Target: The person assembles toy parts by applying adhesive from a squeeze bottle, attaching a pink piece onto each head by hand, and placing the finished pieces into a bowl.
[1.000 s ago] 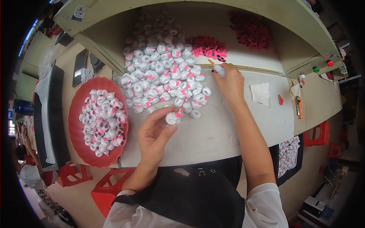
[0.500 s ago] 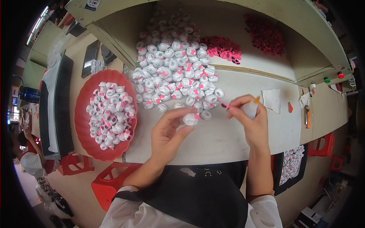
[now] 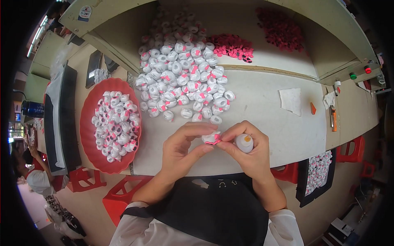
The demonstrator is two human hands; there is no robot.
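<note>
Both hands have come together near the body since the earlier frames; before, the right hand was reaching out toward the heap and the left hand held a piece alone. Now a small white piece with pink tabs [image 3: 211,138] sits between the two hands, just above the near edge of the counter [image 3: 271,123]. The left hand [image 3: 180,151] pinches it from the left with thumb and forefinger. The right hand [image 3: 246,153] touches it from the right with its fingertips and, at the same time, grasps a small white bottle with an orange tip [image 3: 245,143] against the palm.

Just beyond the hands, a big heap of the same white pieces [image 3: 184,78] is spread on the counter and runs far back into the recess. To the right of the heap, farther away, lie a pile of small pink parts [image 3: 233,45] and a second, darker red pile [image 3: 281,28]. On the left stands a round red tray [image 3: 88,123] filled with more white pieces. On the right side of the counter lies a white cloth [image 3: 292,100], and beside it a small orange piece [image 3: 313,108].
</note>
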